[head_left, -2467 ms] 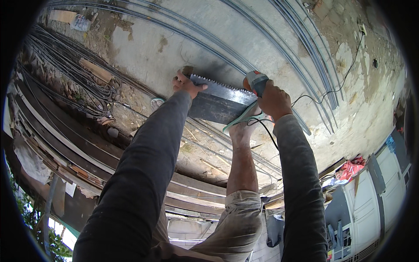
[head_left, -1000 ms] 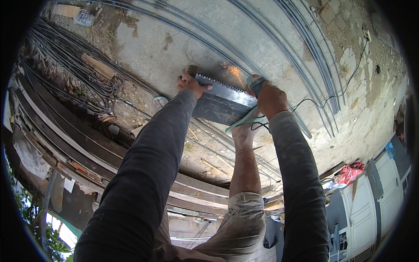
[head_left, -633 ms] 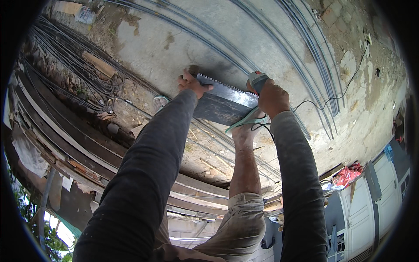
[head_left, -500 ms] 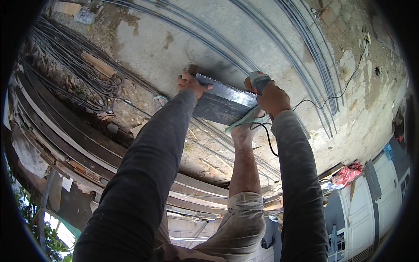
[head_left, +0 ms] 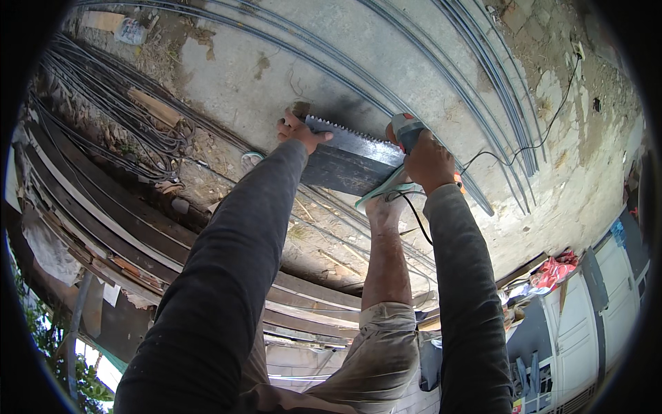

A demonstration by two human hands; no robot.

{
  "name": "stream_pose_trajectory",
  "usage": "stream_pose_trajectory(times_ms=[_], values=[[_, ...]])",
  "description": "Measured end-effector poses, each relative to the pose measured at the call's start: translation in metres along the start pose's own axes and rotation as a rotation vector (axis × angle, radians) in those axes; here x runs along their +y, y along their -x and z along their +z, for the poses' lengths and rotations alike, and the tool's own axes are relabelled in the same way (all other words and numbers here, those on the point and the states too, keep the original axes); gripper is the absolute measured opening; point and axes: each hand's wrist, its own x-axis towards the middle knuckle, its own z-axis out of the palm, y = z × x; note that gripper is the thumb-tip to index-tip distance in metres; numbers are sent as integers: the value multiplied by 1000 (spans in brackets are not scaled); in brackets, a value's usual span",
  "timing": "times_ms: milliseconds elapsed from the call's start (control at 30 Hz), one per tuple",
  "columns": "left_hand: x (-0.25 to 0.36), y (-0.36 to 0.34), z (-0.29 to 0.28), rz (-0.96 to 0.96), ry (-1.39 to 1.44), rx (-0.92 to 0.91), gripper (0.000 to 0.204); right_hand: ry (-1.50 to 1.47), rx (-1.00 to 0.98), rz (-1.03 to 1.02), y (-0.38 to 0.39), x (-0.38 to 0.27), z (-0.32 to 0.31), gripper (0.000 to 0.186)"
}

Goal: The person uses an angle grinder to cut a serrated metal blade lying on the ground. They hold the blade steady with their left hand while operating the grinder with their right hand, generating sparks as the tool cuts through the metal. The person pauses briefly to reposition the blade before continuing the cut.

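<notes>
A shiny steel saw blade [head_left: 369, 145], teeth facing away from me, stands along a dark board [head_left: 345, 170] close to the ground. My left hand [head_left: 302, 132] is closed around the blade's left end, beside a small brown block [head_left: 301, 109]. At the other end, my right hand [head_left: 429, 164] grips a corded angle grinder [head_left: 407, 131] with a grey and red head. That head sits at the rightmost teeth; whether its disc touches them is hidden. My foot, in a green-edged sandal [head_left: 386, 190], is against the board's right end.
Long steel bars [head_left: 476, 90] run across the concrete ground. A black power cord [head_left: 545, 141] trails right from the grinder. Tangled thin rods [head_left: 131, 117] lie at left, above stacked planks [head_left: 124, 200]. A red plastic bag [head_left: 554, 269] lies at right near white doors [head_left: 576, 317].
My right hand has shifted slightly left and nearer to me, with the grinder still at the blade's right end. My left hand keeps its hold on the other end.
</notes>
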Motion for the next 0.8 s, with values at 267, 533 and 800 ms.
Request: stream_pose_trajectory(times_ms=[267, 533, 800], values=[[1, 3, -3, -3, -1, -7, 141, 266, -27, -91, -6, -15, -2, 39], [5, 7, -9, -22, 8, -44, 142, 340, 37, -133, -10, -21, 0, 40], [-2, 2, -1, 27, 8, 11, 142, 374, 54, -148, -14, -16, 0, 42]])
